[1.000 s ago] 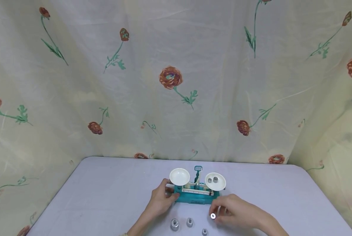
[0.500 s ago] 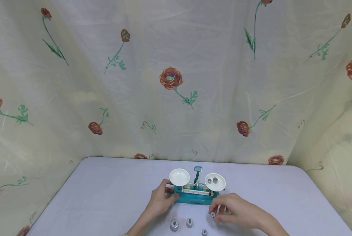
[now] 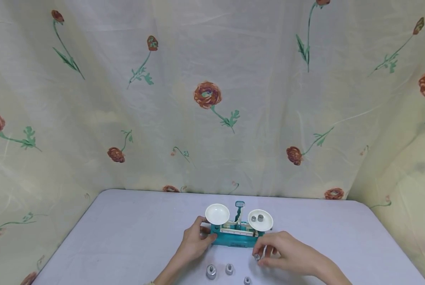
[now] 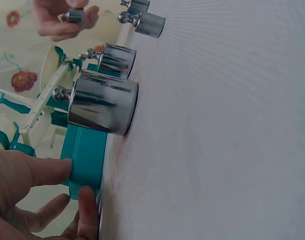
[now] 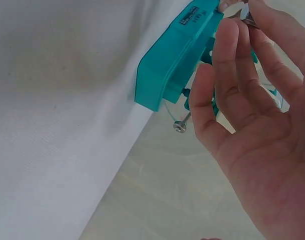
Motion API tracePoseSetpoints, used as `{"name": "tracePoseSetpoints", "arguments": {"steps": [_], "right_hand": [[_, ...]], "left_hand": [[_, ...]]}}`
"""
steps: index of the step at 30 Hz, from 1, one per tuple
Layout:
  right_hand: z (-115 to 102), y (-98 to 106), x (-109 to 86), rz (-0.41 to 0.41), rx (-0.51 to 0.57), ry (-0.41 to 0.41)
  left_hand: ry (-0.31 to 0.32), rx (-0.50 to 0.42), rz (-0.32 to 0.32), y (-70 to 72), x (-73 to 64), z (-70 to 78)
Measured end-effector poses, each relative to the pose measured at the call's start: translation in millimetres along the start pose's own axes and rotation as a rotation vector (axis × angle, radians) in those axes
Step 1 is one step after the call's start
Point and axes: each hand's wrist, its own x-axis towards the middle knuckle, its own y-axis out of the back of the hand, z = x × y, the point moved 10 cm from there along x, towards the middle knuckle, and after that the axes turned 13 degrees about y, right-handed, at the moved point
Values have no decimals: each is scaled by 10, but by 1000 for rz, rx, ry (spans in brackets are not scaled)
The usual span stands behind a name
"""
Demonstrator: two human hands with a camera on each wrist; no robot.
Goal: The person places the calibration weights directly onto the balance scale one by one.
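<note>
Two hands work a teal balance (image 3: 235,240) on a pale table (image 3: 144,229), a floral cloth (image 3: 255,150) hanging beyond at twelve o'clock. At nine o'clock of the balance, the left hand (image 3: 194,242) grips the end of its base, thumb in front. Near five o'clock, the right hand (image 3: 285,253) pinches a weight (image 3: 257,257) between thumb and fingers, clear of the table.

That weight is the news: a second ago it turned a pale round face to the head camera; now its knob shows, and it stands close to upright in the fingers. The turn appears to ready it for standing on its base. Both hands have scarcely shifted.

The right pan (image 3: 265,226) bears the same pair of metal pieces (image 3: 260,218), so its load looks unchanged. Three more wait on the table: the largest (image 3: 211,272) at seven o'clock, the middle one (image 3: 229,269) past six, the smallest (image 3: 247,280) just short of six.
</note>
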Motion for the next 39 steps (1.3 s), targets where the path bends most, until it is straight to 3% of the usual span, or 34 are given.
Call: {"name": "tracePoseSetpoints", "arguments": {"steps": [16,25,39], "right_hand": [[-77,114,-14,54,-31,32],[-138,222,-41,119,-22,41],[-200,367,-48,251,-128,85]], "left_hand": [[-2,1,0,-9,7,-11],[-9,-2,-1,-7,4,-7],[4,5,0,-10,18,-20]]}}
